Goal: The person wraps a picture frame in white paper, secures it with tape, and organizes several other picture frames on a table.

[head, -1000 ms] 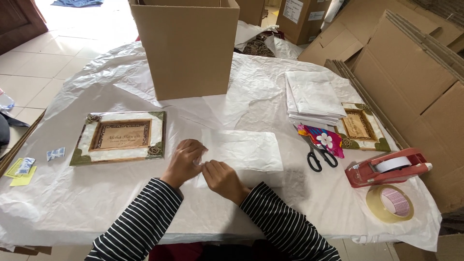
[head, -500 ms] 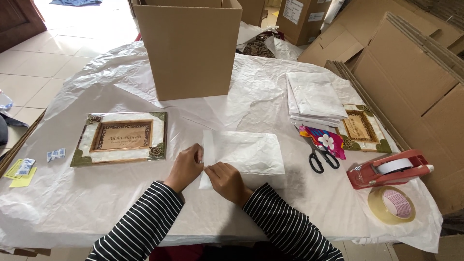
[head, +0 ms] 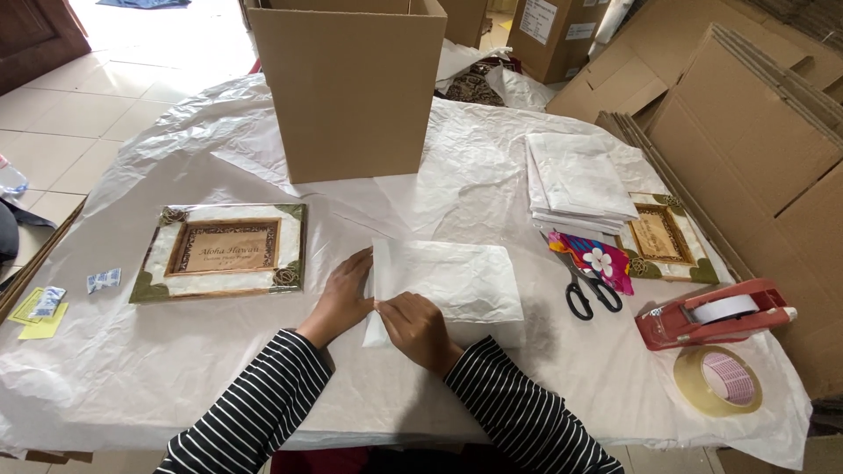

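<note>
A box (head: 351,88) stands at the table's (head: 132,377) far edge, in the middle. A frame (head: 224,252) lies toward the left edge. A wrapped packet (head: 457,281) lies near the near edge, with the left hand (head: 341,296) and right hand (head: 414,326) on its left end. Toward the right edge, a paper stack (head: 580,180) lies behind scissors (head: 588,276), with a second frame (head: 663,237) just to their right. A tape dispenser (head: 716,313) and a tape roll (head: 717,379) sit by the near right corner.
</note>
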